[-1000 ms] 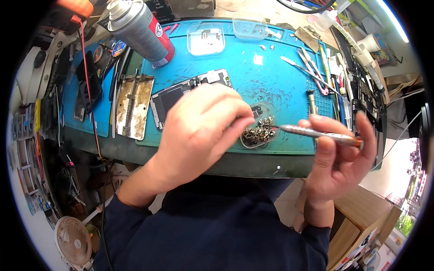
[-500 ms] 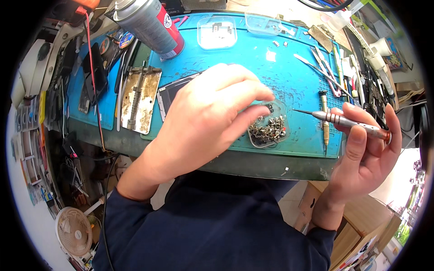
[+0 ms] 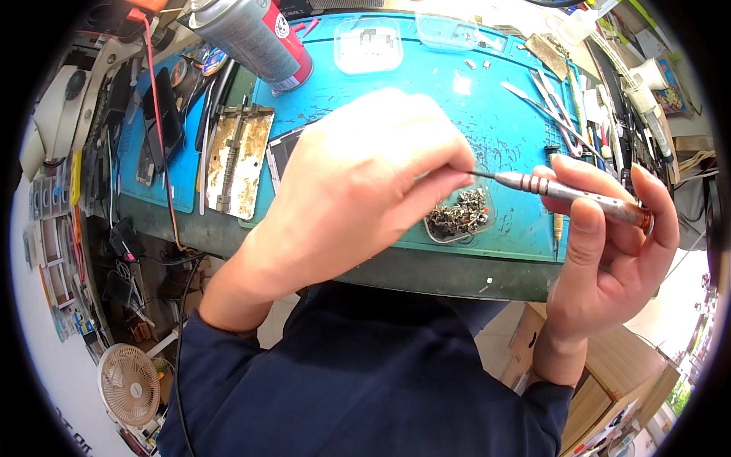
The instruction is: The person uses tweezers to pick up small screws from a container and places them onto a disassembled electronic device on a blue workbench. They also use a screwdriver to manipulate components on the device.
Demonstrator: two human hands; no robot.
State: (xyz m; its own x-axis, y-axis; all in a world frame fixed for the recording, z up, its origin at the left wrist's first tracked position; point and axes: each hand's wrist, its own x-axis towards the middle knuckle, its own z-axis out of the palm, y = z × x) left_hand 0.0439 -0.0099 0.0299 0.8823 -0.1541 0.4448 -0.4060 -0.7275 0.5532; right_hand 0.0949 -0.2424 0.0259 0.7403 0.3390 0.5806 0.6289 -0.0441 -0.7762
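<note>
A slim silver screwdriver (image 3: 563,192) with red rings and a reddish end cap lies in my right hand (image 3: 609,251), whose thumb and fingers wrap its handle. Its dark tip points left and meets the fingertips of my left hand (image 3: 365,175). There the left thumb and forefinger are pinched together; anything tiny between them is too small to make out. Just below those fingertips sits a small clear plastic box (image 3: 459,217) heaped with tiny screws and metal parts. My left hand partly covers a dark flat panel (image 3: 283,156) on the blue mat (image 3: 411,95).
A spray can (image 3: 259,49) stands at the back left, beside a worn metal plate (image 3: 236,160). Clear trays (image 3: 368,47) with small parts lie at the back. Tweezers (image 3: 544,107) and a second screwdriver (image 3: 557,228) lie on the right. A fan (image 3: 129,383) is low at left.
My left thumb and forefinger, apart before, have come together at the screwdriver's tip. The screwdriver has shifted slightly left and up in the picture, still in my right hand.
</note>
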